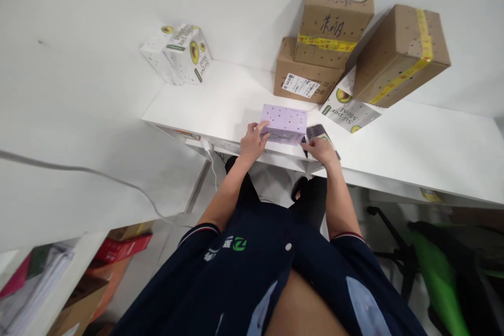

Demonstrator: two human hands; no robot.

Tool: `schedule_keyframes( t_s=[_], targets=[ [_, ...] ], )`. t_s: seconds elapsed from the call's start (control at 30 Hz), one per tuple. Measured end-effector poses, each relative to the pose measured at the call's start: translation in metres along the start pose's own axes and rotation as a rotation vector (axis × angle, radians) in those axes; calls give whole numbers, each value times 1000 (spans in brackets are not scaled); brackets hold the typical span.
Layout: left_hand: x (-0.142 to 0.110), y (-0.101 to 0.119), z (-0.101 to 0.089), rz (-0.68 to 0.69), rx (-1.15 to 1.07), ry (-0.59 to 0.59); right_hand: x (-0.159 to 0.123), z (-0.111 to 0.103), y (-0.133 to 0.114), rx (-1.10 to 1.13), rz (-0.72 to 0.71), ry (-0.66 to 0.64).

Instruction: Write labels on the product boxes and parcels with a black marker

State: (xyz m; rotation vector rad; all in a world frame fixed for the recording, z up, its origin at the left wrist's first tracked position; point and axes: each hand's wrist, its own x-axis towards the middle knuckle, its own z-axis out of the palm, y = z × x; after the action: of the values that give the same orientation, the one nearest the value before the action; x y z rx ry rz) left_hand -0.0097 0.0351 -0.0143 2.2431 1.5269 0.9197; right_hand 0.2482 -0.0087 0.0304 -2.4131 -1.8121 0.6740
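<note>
L hand (254, 143) loosely grips lilac box (284, 118) at one end; box lies just to its R, long axis twd R hand (323, 151), fingers at blk item (304, 148), can't tell if gripping.

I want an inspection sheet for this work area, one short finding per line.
Surface: white table, no spill seen
Job's things: purple box near front edge; dark flat item beside it
Clutter: three brown cartons, two stacked; white avocado-print boxes at left and right
Hands: left touching box; right over flat item
Cables: grey cable at left; white cord below table edge
Surroundings: green-and-black chair at right
</note>
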Motion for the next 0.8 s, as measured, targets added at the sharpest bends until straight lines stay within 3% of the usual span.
schedule_keyframes(
  t_s=[0.13, 0.3, 0.53, 0.6, 0.67, 0.8],
  targets=[
    [-2, 0, 7, 3, -101, 37, -13, 1, 21, -11, 160, 220],
    [-3, 0, 17, 57, -215, 93, -29, 16, 44, -68, 118, 215],
    [-2, 0, 21, 93, -257, 149, -51, 25, 40, -15, 189, 329],
    [-2, -1, 22, 104, -245, 158, -63, 25, 48, 158, 227, 355],
    [-2, -1, 22, 113, -239, 167, -78, 26, 57, 481, 263, 354],
    [-2, 1, 25, 116, -252, 189, -113, 28, 58, 1297, 181, 163]
  ],
)
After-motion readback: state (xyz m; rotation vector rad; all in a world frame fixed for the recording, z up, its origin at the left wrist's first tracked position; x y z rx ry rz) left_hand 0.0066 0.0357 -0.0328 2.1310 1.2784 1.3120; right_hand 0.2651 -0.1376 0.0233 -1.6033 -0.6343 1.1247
